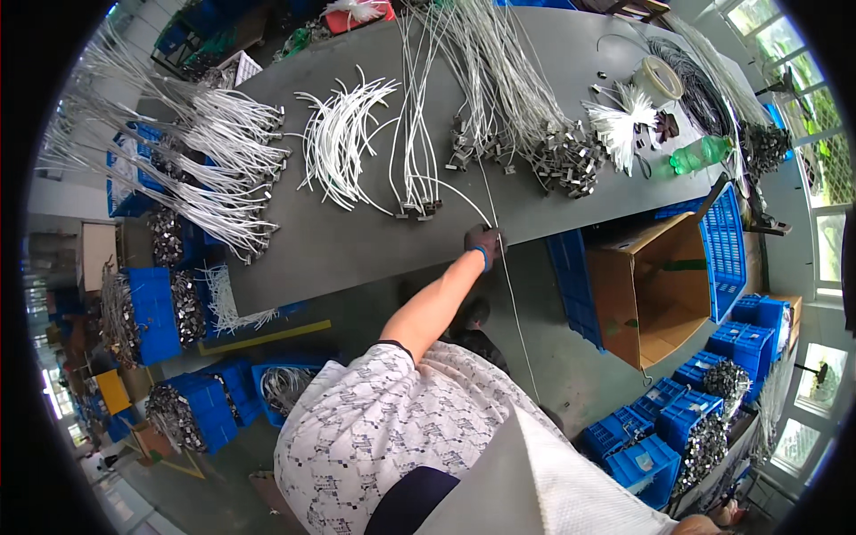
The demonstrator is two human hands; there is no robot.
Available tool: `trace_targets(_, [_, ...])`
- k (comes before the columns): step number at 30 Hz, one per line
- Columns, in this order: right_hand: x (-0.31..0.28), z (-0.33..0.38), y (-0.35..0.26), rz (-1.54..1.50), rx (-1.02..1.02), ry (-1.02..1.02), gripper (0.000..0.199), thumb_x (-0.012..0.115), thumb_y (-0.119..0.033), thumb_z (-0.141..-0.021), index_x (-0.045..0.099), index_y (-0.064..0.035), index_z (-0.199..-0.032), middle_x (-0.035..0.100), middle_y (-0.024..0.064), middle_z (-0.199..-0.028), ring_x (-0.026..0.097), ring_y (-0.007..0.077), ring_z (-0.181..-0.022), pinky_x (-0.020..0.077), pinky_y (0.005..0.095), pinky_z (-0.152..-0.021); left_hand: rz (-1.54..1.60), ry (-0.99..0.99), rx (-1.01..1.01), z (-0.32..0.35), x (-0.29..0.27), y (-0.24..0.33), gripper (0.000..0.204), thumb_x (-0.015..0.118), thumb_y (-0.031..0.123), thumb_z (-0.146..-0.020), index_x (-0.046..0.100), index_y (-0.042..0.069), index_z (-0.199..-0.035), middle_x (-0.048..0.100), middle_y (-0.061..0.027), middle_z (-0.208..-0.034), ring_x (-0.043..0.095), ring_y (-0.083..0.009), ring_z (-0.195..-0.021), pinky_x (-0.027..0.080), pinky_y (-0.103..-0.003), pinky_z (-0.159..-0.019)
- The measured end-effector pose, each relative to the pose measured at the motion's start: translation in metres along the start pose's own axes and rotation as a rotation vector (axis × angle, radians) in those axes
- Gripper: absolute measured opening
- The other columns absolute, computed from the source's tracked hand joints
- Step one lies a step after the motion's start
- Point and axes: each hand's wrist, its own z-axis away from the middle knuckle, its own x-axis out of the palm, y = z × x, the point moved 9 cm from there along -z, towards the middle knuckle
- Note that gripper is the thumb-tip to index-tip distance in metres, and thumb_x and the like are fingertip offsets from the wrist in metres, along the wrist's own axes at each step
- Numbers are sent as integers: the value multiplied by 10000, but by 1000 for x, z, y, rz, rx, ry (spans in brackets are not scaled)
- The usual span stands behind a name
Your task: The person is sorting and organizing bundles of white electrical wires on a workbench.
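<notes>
The right hand is out of view, hidden below the white fabric (pixel 544 481) at the lower edge. The gloved left hand (pixel 482 241) is too small to tell its fingers apart. The counter (pixel 357 241) runs off the top edge.

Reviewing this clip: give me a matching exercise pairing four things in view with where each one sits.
Things:
1. cardboard box
2. green bottle
3. tape roll
4. gloved hand

Places:
A. at the table's near edge, on a thin white cable
B. on the floor right of the table, open, beside a blue crate
C. lying on the table's right end
D. on the table's far right part, beyond the bottle

Pairs: 1-B, 2-C, 3-D, 4-A
</notes>
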Motion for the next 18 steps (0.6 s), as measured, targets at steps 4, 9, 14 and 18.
trace_targets(4, [34, 44, 42, -28, 65, -70, 235, 563, -167, -803, 692, -46, -959, 669, 219, -1021, 639, 396, -975, 520, 465, -808, -301, 179, 523, 57, 47, 62, 251, 665, 208, -830, 639, 20, -994, 675, -129, -837, 669, -296, -790, 524, -426, -682])
trace_targets(9, [43, 45, 136, 213, 196, -194, 244, 553, -169, -807, 697, -52, -966, 670, 215, -1034, 636, 399, -1000, 521, 460, -835, -459, 373, 1096, 93, 83, 192, 282, 646, 274, -872, 632, -7, -891, 659, -202, -797, 625, -372, -722, 476, -436, -649])
trace_targets(14, [25, 26, 149, 191, 225, -202, 250, 550, -165, -810, 699, -57, -978, 674, 202, -1068, 638, 379, -1035, 521, 460, -852, -395, 322, 1161, 133, 96, 240, 306, 661, 312, -885, 638, 7, -873, 653, -166, -730, 636, -288, -667, 477, -400, -630])
trace_targets(18, [17, 10, 122, 222, 152, -148, 253, 545, -164, -812, 694, -59, -988, 672, 207, -1065, 638, 384, -1027, 521, 463, -846, -446, 147, 759, 39, 56, 220, 269, 705, 247, -859, 656, -2, -948, 697, -90, -831, 679, -204, -712, 566, -339, -649])
